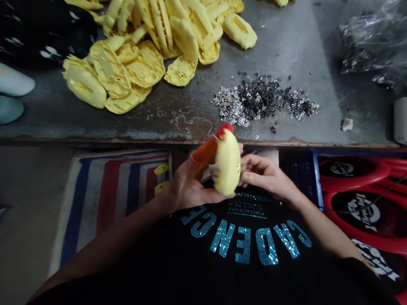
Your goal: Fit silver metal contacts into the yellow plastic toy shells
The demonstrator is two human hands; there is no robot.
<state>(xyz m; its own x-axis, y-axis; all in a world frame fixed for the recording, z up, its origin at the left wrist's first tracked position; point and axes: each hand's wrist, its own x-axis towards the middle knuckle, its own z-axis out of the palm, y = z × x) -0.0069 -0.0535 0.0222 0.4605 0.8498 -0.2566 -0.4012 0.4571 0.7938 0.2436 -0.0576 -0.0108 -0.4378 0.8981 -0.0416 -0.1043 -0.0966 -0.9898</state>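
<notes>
My left hand [187, 186] grips a pale yellow plastic shell [228, 163], held upright in front of my chest, just off the bench's front edge. An orange finger cover [203, 154] with a red tip wraps one of its fingers and lies along the shell's far end. At the shell's right side, my right hand [267, 176] has its fingers curled and pinched together. Whatever sits between those fingertips is too small or hidden to make out. A small shiny spot shows on the shell's edge beside them. Beyond, on the bench, lies a pile of small metal clips [260, 99].
Yellow shells [127, 76] are heaped on the metal bench [295, 38]. A clear plastic bag [372, 42] of metal parts lies at right. Below are a striped sack [108, 186] with yellow pieces and a blue crate [316, 182] beside red-rimmed discs [356, 169].
</notes>
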